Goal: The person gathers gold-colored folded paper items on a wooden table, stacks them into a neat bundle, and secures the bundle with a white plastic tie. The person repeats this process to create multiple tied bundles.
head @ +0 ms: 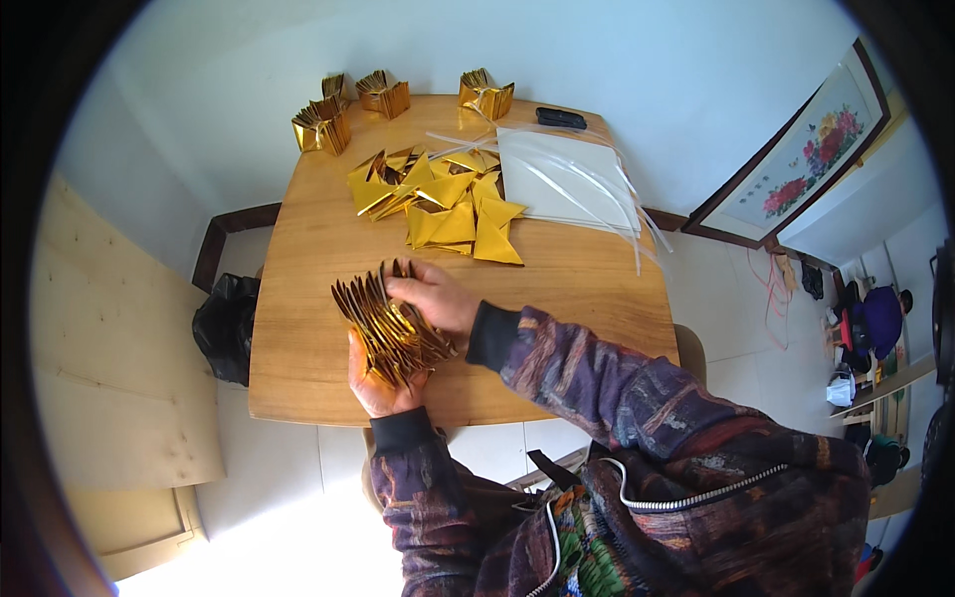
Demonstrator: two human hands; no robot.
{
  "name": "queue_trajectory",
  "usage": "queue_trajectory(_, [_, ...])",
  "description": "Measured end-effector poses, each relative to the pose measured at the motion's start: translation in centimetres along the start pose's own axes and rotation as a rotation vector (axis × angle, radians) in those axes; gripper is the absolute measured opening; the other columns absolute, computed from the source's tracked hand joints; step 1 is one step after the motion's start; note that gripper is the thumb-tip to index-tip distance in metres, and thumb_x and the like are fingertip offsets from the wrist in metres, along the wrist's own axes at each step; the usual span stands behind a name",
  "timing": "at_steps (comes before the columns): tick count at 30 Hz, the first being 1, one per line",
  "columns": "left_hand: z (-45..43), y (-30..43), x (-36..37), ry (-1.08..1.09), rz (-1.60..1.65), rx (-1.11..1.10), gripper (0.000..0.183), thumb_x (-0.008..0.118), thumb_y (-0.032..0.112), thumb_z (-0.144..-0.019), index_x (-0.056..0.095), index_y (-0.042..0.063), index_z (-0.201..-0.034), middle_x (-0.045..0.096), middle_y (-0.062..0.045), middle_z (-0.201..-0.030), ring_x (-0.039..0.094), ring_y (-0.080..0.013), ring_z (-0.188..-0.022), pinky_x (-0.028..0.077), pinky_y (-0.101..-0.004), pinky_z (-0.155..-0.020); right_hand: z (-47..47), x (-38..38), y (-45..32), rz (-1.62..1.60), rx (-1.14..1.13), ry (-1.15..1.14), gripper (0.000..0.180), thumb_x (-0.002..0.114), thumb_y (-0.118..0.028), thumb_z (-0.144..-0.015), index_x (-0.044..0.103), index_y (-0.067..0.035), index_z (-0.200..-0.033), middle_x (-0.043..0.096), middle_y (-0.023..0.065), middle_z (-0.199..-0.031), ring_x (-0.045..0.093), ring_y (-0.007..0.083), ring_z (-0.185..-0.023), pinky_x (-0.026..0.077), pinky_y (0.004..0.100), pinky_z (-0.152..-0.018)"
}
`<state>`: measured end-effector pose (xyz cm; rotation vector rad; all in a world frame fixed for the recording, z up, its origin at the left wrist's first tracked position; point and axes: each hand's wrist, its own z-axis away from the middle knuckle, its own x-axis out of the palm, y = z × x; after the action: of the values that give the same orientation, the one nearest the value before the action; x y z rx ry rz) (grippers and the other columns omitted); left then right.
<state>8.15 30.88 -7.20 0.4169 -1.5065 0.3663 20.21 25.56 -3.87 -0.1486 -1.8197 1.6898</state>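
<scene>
A thick stack of folded gold foil paper pieces (388, 328) is held between my hands over the near left part of the wooden table (582, 298). My left hand (384, 384) cups it from below and the left side. My right hand (433, 295) grips its upper right, thumb on the folded edges. Beyond my hands lies a loose heap of folded gold foil pieces (440, 201). To its right, translucent plastic strips (567, 186) lie across a stack of white sheets (552, 153). Tied gold foil bundles (486, 95) stand along the far edge, several towards the left corner.
A black case-like object (560, 118) lies at the table's far right. A black plastic bag (227, 328) is on the floor left of the table. A framed flower picture (806, 157) leans at the right wall. A wooden board (127, 336) stands at the left.
</scene>
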Motion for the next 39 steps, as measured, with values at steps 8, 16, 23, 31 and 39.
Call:
queue_trajectory(8, [0.1,0.0,-0.9,0.011,-0.053,-0.017,0.035,0.043,0.032,-0.098,0.057,0.008,-0.118,0.065,-0.009,-0.109,0.064,-0.0249,-0.096,0.054,-0.0409,-0.082,-2.0,1.3,1.6,0.148,-0.217,0.035,0.018,0.046,-0.020,-0.097,0.052,-0.003,-0.097,0.053,-0.0002,-0.085,0.049,0.0063,-0.081,0.043,0.0222,-0.073])
queue_trajectory(16, [-0.8,1.3,-2.1,0.229,-0.135,0.030,0.032,0.049,0.032,-0.095,0.058,0.009,-0.116,0.066,-0.007,-0.105,0.065,-0.0244,-0.089,0.055,-0.0396,-0.076,-2.1,-1.9,0.7,0.994,-0.526,0.070,0.033,0.052,-0.026,-0.091,0.053,-0.001,-0.112,0.060,0.0193,-0.106,0.055,0.0377,-0.101,0.042,0.0429,-0.092])
queue_trajectory(23, [-0.1,2.0,-0.9,0.197,-0.092,0.080,0.033,0.056,0.037,-0.092,0.062,0.010,-0.110,0.068,-0.006,-0.098,0.065,-0.0240,-0.081,0.056,-0.0398,-0.069,-0.6,-11.6,-7.1,1.774,-0.107,0.442,0.061,0.067,-0.035,-0.079,0.047,-0.002,-0.127,0.051,0.0182,-0.126,0.045,0.0343,-0.119,0.035,0.0403,-0.100])
queue_trajectory(31, [-0.4,2.2,-0.6,0.274,-0.080,0.098,0.038,0.052,0.041,-0.093,0.060,0.009,-0.114,0.067,-0.007,-0.105,0.065,-0.0254,-0.087,0.056,-0.0429,-0.073,0.0,-13.1,-6.5,1.753,0.062,0.405,0.059,0.075,-0.028,-0.073,0.050,-0.002,-0.120,0.052,0.0184,-0.115,0.050,0.0350,-0.109,0.040,0.0421,-0.094])
queue_trajectory(39, [0.2,2.5,0.3,0.075,-0.012,0.038,0.032,0.051,0.032,-0.094,0.061,0.008,-0.114,0.066,-0.009,-0.109,0.065,-0.0266,-0.093,0.054,-0.0430,-0.081,-1.2,-12.9,-11.5,1.177,0.067,0.018,0.026,0.055,-0.002,-0.078,0.063,0.001,-0.103,0.067,0.0174,-0.097,0.063,0.0301,-0.092,0.050,0.0351,-0.078])
